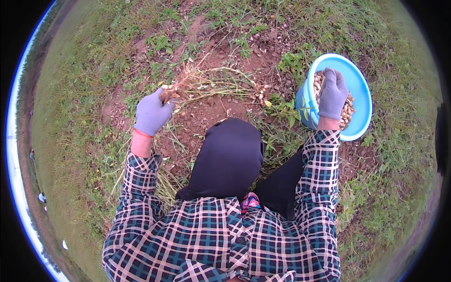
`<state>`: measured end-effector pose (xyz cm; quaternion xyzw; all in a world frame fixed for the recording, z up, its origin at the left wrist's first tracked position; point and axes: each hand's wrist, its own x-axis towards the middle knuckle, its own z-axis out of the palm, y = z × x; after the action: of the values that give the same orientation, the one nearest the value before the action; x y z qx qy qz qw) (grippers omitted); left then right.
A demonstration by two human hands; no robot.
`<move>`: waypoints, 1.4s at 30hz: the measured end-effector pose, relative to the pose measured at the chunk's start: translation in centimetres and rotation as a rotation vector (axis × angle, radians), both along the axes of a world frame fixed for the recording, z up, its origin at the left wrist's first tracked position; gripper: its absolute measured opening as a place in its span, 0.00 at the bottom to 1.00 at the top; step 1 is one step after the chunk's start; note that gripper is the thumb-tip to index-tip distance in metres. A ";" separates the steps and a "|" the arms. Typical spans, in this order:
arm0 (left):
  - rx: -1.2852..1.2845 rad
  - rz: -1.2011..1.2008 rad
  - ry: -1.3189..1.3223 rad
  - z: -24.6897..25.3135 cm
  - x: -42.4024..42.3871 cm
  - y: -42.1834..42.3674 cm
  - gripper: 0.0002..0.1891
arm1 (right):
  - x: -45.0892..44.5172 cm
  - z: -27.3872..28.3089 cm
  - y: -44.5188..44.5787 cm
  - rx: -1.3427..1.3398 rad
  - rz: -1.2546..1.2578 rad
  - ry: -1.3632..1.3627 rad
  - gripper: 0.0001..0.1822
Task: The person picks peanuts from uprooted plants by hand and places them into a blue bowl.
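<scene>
In a grey work glove, my left hand (pixel 152 112) grips the root end of uprooted peanut plants (pixel 186 84) on the left. Pale pods cling to the roots at its fingertips. The thin stems stretch rightward over bare soil, where another cluster of peanut pods (pixel 261 92) lies. My right hand (pixel 332 94), also gloved, is inside the mouth of a light blue plastic bucket (pixel 358 91), above a heap of loose peanuts (pixel 347 112). Its fingers are curled; whether anything is held in them is hidden.
My dark-clad knee (pixel 229 158) rises between my arms. Pulled stems (pixel 168 185) lie beside it on the left. Reddish soil (pixel 208 112) and low weeds (pixel 292 65) surround the bucket. Small distant figures (pixel 42 197) appear at the field's left edge.
</scene>
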<state>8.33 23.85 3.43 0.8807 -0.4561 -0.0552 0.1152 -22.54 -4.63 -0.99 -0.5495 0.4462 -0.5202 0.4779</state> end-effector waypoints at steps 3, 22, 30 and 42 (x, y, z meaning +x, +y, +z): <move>0.224 0.352 -0.002 -3.9 8.3 11.1 0.23 | -0.4 0.7 1.5 0.003 0.172 0.095 0.10; -0.036 -0.518 -0.132 -18.1 -3.2 -14.7 0.18 | 4.7 -5.2 14.3 -0.148 1.531 1.274 0.16; 0.490 -0.683 -0.259 -24.2 -5.8 -22.1 0.11 | 3.1 0.1 6.9 -0.016 0.698 0.835 0.17; 0.059 -0.315 0.005 -9.4 3.9 -16.0 0.14 | -6.8 -1.5 -4.8 -0.216 -0.377 1.026 0.31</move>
<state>12.25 7.86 -6.01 0.8010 -0.5866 -0.0884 0.0801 -29.31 -9.47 -2.50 -0.6889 0.6564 -0.3051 0.0389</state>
